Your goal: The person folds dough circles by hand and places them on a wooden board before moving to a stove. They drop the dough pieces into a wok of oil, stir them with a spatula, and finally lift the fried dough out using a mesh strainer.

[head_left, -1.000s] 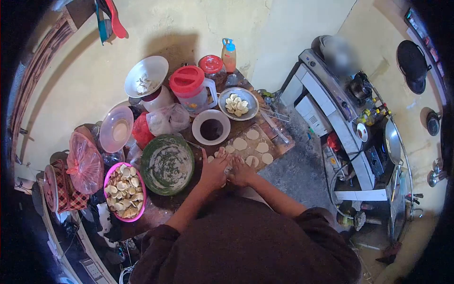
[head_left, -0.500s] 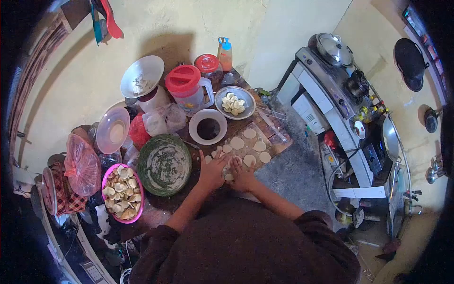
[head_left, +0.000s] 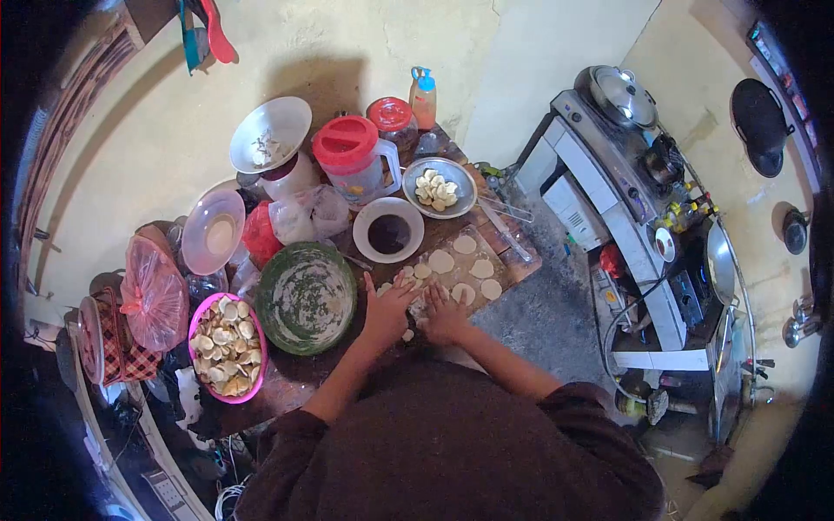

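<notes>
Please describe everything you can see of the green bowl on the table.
The green bowl is wide and round, perhaps plastic, with whitish, floury-looking residue smeared unevenly over its inside. It sits open side up on the table, between the pink basket and the left hand, which does not appear to touch it. Its outer wall is mostly hidden from above, and I cannot tell whether its rim touches the basket.

Lidded pot (head_left: 620, 97) on stove (head_left: 573, 110), 2 o'clock. Black pan (head_left: 757, 117) hung on wall (head_left: 686, 56), also 2, farther out. Wide metal pan (head_left: 719, 259) at 3. Red utensil (head_left: 215, 33), teal utensil (head_left: 188, 39) hanging at 11. Plaid bag (head_left: 135, 360) at 8.
</notes>
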The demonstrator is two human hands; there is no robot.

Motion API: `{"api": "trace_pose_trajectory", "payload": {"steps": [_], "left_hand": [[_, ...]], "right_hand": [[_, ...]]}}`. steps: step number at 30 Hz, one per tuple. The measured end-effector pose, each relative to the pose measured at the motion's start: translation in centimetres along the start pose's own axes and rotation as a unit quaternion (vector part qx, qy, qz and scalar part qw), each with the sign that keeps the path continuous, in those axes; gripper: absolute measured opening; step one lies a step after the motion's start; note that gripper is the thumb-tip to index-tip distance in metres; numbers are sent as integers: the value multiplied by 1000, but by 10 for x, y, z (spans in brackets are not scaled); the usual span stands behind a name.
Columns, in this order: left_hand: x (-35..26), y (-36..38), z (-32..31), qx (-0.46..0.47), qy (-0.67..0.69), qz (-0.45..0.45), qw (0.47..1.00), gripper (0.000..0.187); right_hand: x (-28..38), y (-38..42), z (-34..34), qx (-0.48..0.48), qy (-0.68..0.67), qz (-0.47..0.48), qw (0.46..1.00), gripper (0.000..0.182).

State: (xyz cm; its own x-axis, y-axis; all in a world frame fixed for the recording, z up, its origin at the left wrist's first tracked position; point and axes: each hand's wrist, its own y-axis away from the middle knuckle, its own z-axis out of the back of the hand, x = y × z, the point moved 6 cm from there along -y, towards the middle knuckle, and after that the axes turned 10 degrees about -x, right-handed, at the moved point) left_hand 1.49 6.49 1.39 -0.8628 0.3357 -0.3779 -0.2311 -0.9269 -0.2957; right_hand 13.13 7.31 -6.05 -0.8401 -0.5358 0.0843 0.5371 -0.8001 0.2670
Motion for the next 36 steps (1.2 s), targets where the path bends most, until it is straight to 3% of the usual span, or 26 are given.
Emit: {"api": "trace_pose_trajectory", "payload": {"steps": [2,3,5,8,12,14,17,22,24,27,29,30,32,36], "left_hand": [[-2,0,3,4,5,8,1000,48],[-1,-3,4,4,8,12,1000,47],[5,-2,-3,-12,1,8,1000,45],[5,3,-11,-10,2,14,1000,44],[0,-4,-8,29,-7,38,999,47],[0,-2,-19,39,-7,40,998,48],[1,-9,-17,37,-12,33,999,48],[-3,-9,-27,3,-56,17,998,45],[-10,-12,-32,22,-66,8,998,40],[-5,-12,-56,65,-110,-20,992,40],[0,-15,-67,42,-123,-51,990,40],[-2,-14,-69,23,-135,-77,988,41],[-2,-12,-70,24,-148,-77,986,42],[-9,-11,-67,-13,-142,-75,987,45]], "right_hand": [[-4,-6,4,70,-76,-20,994,76],[-2,-4,0,68,-76,-21,995,76],[5,4,-2,-42,-4,15,999,74],[-4,-7,-10,26,-44,14,999,76],[0,7,-4,-36,26,43,998,77],[-3,-1,-16,38,-46,22,998,79],[-8,18,-7,-18,-57,-22,998,80],[-1,17,-5,-12,-43,-25,999,80],[-6,14,1,-31,-21,-24,999,79],[-12,11,2,14,-109,-25,994,75],[-33,15,12,-24,-298,-48,953,71],[-41,19,10,-25,-296,-48,954,71],[-59,36,9,-135,-316,-99,934,69],[-71,65,7,-181,-323,-161,915,68]]}}
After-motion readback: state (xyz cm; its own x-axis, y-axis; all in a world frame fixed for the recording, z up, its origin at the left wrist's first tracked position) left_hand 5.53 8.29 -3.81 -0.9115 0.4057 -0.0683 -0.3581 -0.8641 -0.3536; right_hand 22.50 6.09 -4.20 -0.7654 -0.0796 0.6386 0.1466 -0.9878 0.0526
